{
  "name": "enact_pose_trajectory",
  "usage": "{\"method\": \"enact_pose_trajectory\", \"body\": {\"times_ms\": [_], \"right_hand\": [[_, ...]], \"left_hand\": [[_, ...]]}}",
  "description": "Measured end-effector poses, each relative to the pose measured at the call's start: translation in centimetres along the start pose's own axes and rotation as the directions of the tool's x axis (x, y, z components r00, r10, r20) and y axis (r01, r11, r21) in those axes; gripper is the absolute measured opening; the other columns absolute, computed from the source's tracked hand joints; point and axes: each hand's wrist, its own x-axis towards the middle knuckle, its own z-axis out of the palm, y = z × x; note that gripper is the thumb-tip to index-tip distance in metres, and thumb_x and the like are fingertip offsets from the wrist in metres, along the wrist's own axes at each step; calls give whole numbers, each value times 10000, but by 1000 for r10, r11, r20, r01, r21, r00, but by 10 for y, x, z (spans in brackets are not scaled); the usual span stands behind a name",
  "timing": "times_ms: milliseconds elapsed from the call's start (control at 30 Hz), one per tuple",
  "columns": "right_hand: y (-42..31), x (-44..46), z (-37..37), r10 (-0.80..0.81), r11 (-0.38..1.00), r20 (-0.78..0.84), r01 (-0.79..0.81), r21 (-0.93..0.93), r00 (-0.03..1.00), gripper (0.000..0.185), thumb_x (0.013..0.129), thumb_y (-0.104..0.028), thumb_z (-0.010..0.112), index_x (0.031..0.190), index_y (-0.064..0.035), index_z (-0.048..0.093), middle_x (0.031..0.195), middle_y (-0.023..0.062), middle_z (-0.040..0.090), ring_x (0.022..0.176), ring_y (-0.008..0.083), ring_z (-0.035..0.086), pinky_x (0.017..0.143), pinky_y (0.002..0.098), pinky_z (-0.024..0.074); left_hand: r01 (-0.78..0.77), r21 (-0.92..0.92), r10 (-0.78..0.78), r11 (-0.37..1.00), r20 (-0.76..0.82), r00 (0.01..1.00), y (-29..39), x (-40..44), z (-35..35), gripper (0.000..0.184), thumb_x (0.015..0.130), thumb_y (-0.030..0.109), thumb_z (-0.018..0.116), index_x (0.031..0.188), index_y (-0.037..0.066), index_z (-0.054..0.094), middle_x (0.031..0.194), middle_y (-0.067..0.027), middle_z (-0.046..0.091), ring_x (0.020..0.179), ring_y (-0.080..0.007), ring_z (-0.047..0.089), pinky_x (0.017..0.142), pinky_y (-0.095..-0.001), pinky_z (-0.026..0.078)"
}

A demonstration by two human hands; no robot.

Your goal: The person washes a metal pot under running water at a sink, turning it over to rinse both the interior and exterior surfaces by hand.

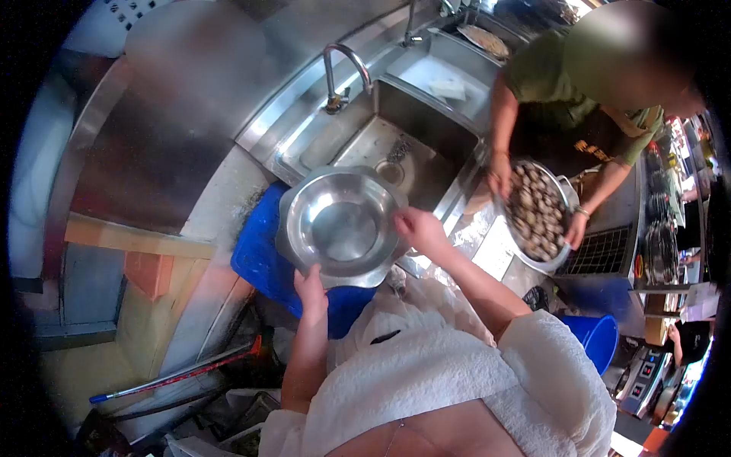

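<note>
Hands, own: two. Left hand (310,289): thumb over the near-left rim of one steel basin (343,225), fingers mostly hidden beneath; grasping it. Right hand (420,231): fingers curled in at the basin's right edge; cannot tell whether they grip the rim or only rest by it.

Basin: count one, broad angular rim, bare inside, held in front of the person. In view it overlaps one blue crate (255,244) and the near corner of one steel sink (426,114).

Sink: one curved faucet (350,53) at its back edge. Beyond it, one second sink (411,72) with one pale block (448,90) inside; a second faucet (411,34) stands behind.

To the person's right: one co-worker in a green shirt (544,72), two hands on one round vessel (550,266). Contents: dark-and-pale shellfish (537,209), many, overlapping; exact count not obtainable.

Lower right: one blue bucket (598,335), partly behind the person's white sleeve (560,373). Lower left: one blue-tipped pole (152,385), slanting.
</note>
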Motion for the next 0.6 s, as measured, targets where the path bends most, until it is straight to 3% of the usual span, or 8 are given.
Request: {"method": "enact_pose_trajectory", "body": {"times_ms": [100, 200, 233, 300, 367, 400, 467, 600], "right_hand": [[-2, 62, -3, 127, 912, 191, -191, 364, 973, 203, 775, -177, 457, 848, -20, 563, 613, 103, 569, 526, 200, 559, 521, 323, 446], [7, 141, 8, 154, 910, 247, -234, 342, 957, 201, 786, -158, 471, 894, -16, 562, 633, 39, 571, 549, 105, 546, 497, 240, 435], [19, 170, 19, 145, 919, 232, -218, 330, 962, 227, 759, -149, 486, 936, -21, 547, 655, 72, 577, 574, 167, 566, 518, 297, 453], [59, 236, 61, -143, 986, -65, 136, -97, 988, 321, 730, -142, 489, 1034, -37, 495, 690, 104, 578, 627, 252, 577, 588, 371, 466], [51, 286, 70, 65, 973, -62, -77, -219, 996, 301, 750, -163, 422, 1003, -15, 492, 903, 182, 549, 812, 300, 546, 697, 374, 438], [70, 305, 83, -632, 731, -395, 345, -588, 667, 323, 759, -204, 410, 1020, -24, 469, 967, 203, 504, 856, 320, 522, 713, 381, 430], [98, 350, 109, -434, 894, -420, 437, -94, 797, 331, 759, -200, 397, 1042, -37, 451, 983, 205, 488, 844, 338, 504, 737, 365, 412], [100, 345, 100, -411, 908, -105, 395, -139, 906, 340, 746, -147, 405, 1068, -43, 434, 958, 180, 507, 863, 326, 507, 751, 355, 410]], "left_hand": [[-21, -90, 19, 996, -29, 999, 18, -12, 4, 302, 727, 29, 489, 1024, 17, 437, 905, -83, 526, 772, -180, 546, 586, -277, 476], [23, -139, -30, 990, -48, 998, 32, -10, 10, 300, 719, 23, 497, 1012, 31, 436, 867, -79, 537, 711, -181, 560, 529, -270, 482], [1, -143, -10, 990, -60, 998, 34, -7, 13, 300, 719, 23, 497, 1012, 31, 436, 867, -79, 537, 711, -181, 560, 529, -270, 482], [30, -63, -37, 998, -113, 993, 36, 2, 20, 313, 711, 8, 511, 1015, 28, 439, 874, -82, 542, 709, -183, 561, 522, -267, 478], [-68, -113, 52, 991, -135, 990, 36, 7, 34, 287, 708, -2, 531, 988, 2, 467, 881, -82, 542, 765, -169, 542, 617, -269, 451], [-90, -61, 83, 994, -120, 989, 31, 16, 34, 288, 704, 3, 537, 984, -2, 473, 879, -80, 543, 780, -163, 533, 650, -267, 435], [-106, 2, 105, 994, -122, 987, 27, 21, 40, 288, 700, 9, 542, 981, -5, 479, 878, -78, 544, 794, -157, 524, 684, -266, 418], [-116, 57, 124, 992, -153, 980, 42, 20, 71, 303, 689, 30, 556, 981, -12, 490, 886, -74, 551, 790, -153, 515, 702, -266, 400]]}}
